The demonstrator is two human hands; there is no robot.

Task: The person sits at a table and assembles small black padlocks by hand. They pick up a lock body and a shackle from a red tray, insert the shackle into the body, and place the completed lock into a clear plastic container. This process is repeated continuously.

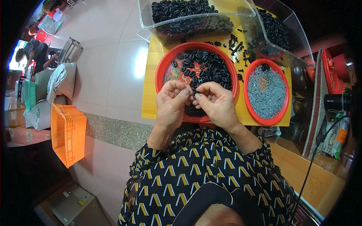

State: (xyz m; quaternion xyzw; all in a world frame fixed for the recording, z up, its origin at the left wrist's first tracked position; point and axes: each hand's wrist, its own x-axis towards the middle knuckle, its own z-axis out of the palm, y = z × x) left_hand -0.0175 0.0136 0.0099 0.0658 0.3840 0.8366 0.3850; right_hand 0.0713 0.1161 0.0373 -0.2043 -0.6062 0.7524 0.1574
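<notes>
Two bare hands meet over the near part of a round red tray (158, 71). Left hand (172, 104): thumb and index pressed together in a pinch. Right hand (217, 104): the same, tip to tip with the other. Between the fingers, a small dark piece (194, 94), mostly hidden; its exact form is too small to make out from where I stand. Pinch probably chosen because the piece is tiny, one hand steadying while the other works.

The tray holds many black two-holed oval pieces (215, 71), heaped to its right side, thinner at the left. Working right above them likely keeps the reach short and catches anything dropped. Forearms come in low from either side, leaving most of the heap uncovered.

Just right of it, an oval red tray (246, 84) full of silvery screws (266, 98); separate tray, I judge, so the kinds don't mix. Both sit on the near part of the yellow desk (148, 101), easy to reach. Behind, two clear bins (196, 21) carry more black pieces, seemingly bulk stock. Loose black bits (235, 40) lie scattered between bins and trays.
</notes>
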